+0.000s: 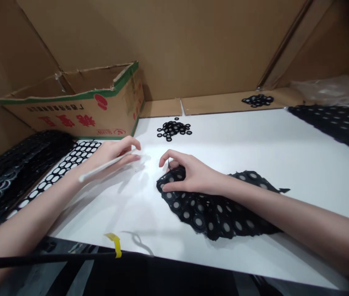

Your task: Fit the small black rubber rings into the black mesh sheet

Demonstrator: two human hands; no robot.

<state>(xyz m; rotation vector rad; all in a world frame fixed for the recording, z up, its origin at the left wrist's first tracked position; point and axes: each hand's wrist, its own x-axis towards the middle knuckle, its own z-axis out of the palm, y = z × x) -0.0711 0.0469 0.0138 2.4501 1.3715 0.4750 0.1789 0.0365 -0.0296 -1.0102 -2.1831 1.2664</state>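
My left hand (117, 152) is closed on a thin white stick (100, 167), which slants back from the fingertips toward the wrist. Its fingers hover over the white tabletop (310, 164). My right hand (189, 172) grips the left end of a black rubbery sheet (226, 213) full of round holes, with the thumb on top and the index finger curled above. The sheet lies bunched and partly overlapping under my right forearm. Between and beyond my hands sits a small pile of loose black rings (174, 129).
An open cardboard box (85, 115) with green edges stands at the back left. Black perforated sheets (70, 160) are heaped on the left, and another sheet (334, 123) lies far right. More rings (257, 100) rest at the back. Yellow tape (115, 242) marks a black cable in front.
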